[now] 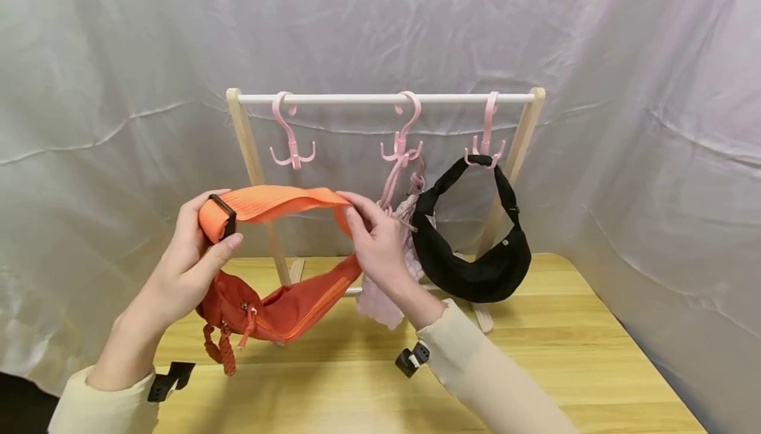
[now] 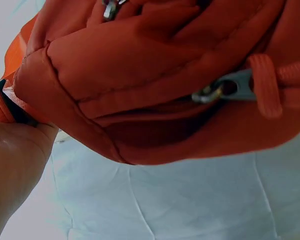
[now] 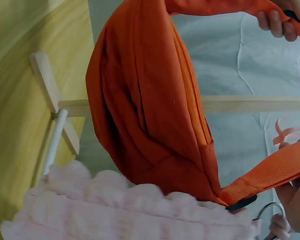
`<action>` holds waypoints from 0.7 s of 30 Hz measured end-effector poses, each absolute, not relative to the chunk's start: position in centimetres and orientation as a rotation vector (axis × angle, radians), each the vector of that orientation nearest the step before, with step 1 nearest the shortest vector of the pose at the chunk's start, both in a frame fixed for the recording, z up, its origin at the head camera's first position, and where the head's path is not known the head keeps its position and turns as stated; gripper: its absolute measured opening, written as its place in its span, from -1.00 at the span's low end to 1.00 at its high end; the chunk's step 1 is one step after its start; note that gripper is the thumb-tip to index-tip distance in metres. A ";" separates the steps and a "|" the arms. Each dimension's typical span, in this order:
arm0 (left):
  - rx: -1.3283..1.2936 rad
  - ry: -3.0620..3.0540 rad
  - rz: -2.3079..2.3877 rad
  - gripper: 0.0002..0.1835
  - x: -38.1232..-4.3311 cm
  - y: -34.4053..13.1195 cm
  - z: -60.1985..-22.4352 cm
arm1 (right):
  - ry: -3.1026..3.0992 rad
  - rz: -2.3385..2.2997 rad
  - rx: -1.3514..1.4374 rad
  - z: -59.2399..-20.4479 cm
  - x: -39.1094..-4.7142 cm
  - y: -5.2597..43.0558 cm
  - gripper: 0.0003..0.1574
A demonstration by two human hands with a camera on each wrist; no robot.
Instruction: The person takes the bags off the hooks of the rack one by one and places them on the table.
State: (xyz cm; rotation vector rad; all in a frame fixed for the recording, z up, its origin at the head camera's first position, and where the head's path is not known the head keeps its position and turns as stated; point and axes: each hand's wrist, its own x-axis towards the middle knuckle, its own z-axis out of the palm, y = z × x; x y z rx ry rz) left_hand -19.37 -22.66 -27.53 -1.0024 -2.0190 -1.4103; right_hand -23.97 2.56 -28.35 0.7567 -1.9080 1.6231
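An orange-red belt bag (image 1: 297,305) hangs in the air before the rack, its bright orange strap (image 1: 279,197) spread between both hands. On the left, my left hand (image 1: 190,259) pinches the strap at its black slider buckle (image 1: 224,216), thumb in front. My right hand (image 1: 377,242) grips the strap's other end between thumb and fingers. In the left wrist view the bag's zipper pull (image 2: 237,86) hangs from a zip, with a fold gaping below it. The right wrist view shows the bag body (image 3: 150,100) side on, close to a pale pink ruffled bag (image 3: 125,207).
A white rail (image 1: 345,99) on wooden legs (image 1: 523,133) carries pink hooks, the left hook (image 1: 292,150) bare. A black belt bag (image 1: 475,275) hangs from the right hook (image 1: 487,137). Behind my right hand, the pink bag (image 1: 380,298) hangs from the middle hook (image 1: 404,137).
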 end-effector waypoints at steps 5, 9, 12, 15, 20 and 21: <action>-1.034 -1.947 -1.483 -0.29 -19.2 -22.4 -26.9 | -1.980 1.646 0.791 -29.6 -23.2 2.8 -0.65; -1.055 -1.914 -1.520 -0.32 -19.2 -22.2 -26.4 | -2.008 1.677 0.828 -30.9 -22.6 2.8 -0.62; -1.050 -1.922 -1.537 -0.32 -19.1 -21.9 -26.0 | -1.998 1.700 0.857 -31.8 -22.3 2.7 -0.60; -1.053 -1.939 -1.536 -0.33 -19.1 -21.6 -25.6 | -2.003 1.705 0.890 -32.5 -22.0 2.6 -0.59; -1.080 -1.984 -1.452 -0.33 -19.1 -21.0 -25.2 | -2.100 1.669 0.913 -33.8 -21.9 2.4 -0.55; -1.074 -1.993 -1.439 -0.33 -19.1 -20.9 -25.2 | -2.126 1.659 0.920 -34.0 -21.9 2.4 -0.54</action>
